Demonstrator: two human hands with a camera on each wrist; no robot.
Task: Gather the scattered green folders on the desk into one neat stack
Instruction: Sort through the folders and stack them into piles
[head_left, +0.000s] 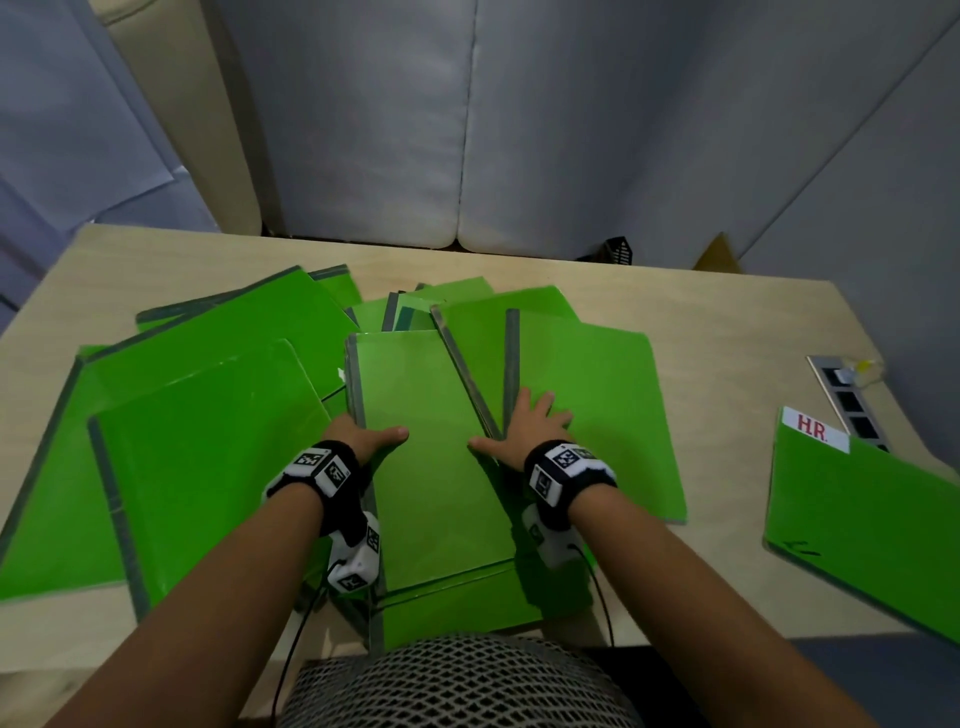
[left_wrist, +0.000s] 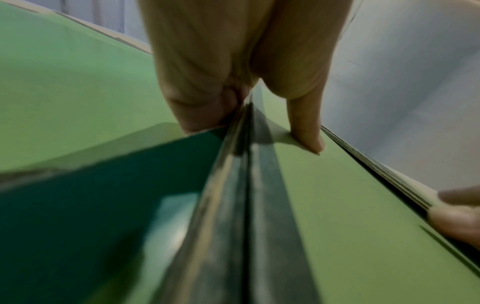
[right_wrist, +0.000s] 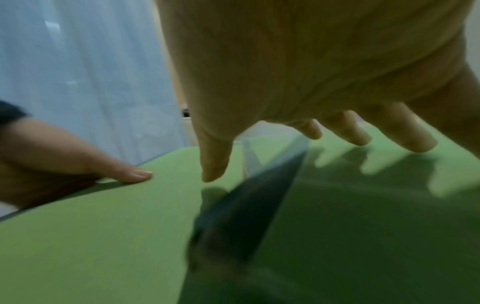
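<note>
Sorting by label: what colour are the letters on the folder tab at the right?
Red letters on a white tab, clearest in the head view.

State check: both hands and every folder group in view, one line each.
left hand: fingers curled over the centre folder's left edge, thumb on top.
right hand: open, flat, fingers spread across two folders.
centre folder: closed, lying on other folders.
scattered green folders: fanned, overlapping, unstacked.
HR folder: closed, apart, at the desk's right edge.
</note>
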